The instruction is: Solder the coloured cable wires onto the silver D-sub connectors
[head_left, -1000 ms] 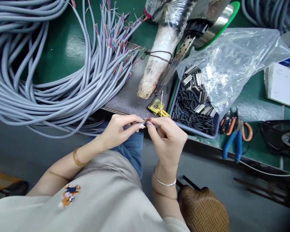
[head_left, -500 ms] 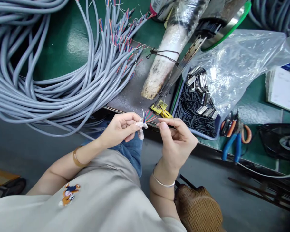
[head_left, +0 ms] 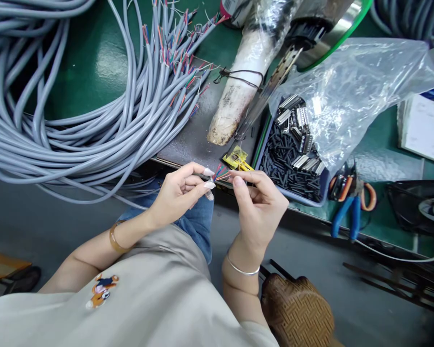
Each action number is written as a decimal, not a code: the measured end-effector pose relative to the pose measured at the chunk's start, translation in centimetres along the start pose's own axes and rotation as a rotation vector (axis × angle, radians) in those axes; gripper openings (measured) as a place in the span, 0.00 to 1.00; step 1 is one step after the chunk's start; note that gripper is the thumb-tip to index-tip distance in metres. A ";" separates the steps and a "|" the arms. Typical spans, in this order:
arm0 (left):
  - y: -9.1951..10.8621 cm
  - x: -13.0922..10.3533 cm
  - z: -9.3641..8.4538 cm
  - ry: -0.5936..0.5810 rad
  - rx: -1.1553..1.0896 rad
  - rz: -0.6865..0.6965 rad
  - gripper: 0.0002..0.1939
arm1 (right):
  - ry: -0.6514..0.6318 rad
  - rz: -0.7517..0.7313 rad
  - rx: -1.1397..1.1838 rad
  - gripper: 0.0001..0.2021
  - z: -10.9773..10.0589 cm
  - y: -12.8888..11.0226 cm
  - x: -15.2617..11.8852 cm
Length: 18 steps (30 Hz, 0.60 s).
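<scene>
Between thumb and fingers, my left hand (head_left: 181, 193) pinches the stripped end of a cable, from which thin coloured wires (head_left: 222, 173) fan out to the right. My right hand (head_left: 258, 202) has its thumb and index finger closed at the tips of those wires; the pinched wire itself is too small to make out clearly. Both hands are just off the table's front edge, close together. A yellow tool (head_left: 240, 159) lies on the dark mat just beyond them. Behind it, a wrapped white roll (head_left: 235, 91) points toward the hands.
Grey cables (head_left: 94, 140) cover the left side. Right of the hands stands a blue bin (head_left: 292, 193) of black tubes and metal connectors, partly under a clear plastic bag (head_left: 369, 82). Blue-handled pliers (head_left: 349, 212) lie farther right, and a woven brown seat (head_left: 298, 308) is below.
My right hand has moved left, closer to my left hand and onto the wire tips. My left index finger has lifted slightly at the cable end. The view has shifted a little.
</scene>
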<state>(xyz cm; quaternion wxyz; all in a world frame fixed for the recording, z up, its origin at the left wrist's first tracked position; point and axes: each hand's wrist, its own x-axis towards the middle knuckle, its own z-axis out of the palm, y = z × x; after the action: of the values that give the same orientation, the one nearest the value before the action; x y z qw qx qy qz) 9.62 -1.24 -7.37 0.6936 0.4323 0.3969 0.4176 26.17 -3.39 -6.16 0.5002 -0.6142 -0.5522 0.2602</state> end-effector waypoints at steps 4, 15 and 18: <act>-0.3 0.1 0.2 0.053 0.084 0.167 0.13 | 0.065 -0.024 0.042 0.06 0.0 -0.2 -0.1; -1.4 0.2 2.1 0.073 0.609 0.776 0.04 | 0.672 -0.524 0.195 0.12 -1.7 -0.7 0.8; -2.2 0.1 3.1 0.024 0.869 0.955 0.06 | 0.701 -0.576 0.186 0.13 -2.9 -0.3 1.0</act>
<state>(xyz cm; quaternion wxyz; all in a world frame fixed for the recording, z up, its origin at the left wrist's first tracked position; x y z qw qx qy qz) 13.00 -2.61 -8.47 0.1885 0.7981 0.3014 0.4864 28.83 -3.39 -4.65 0.7616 -0.4391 -0.4723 -0.0642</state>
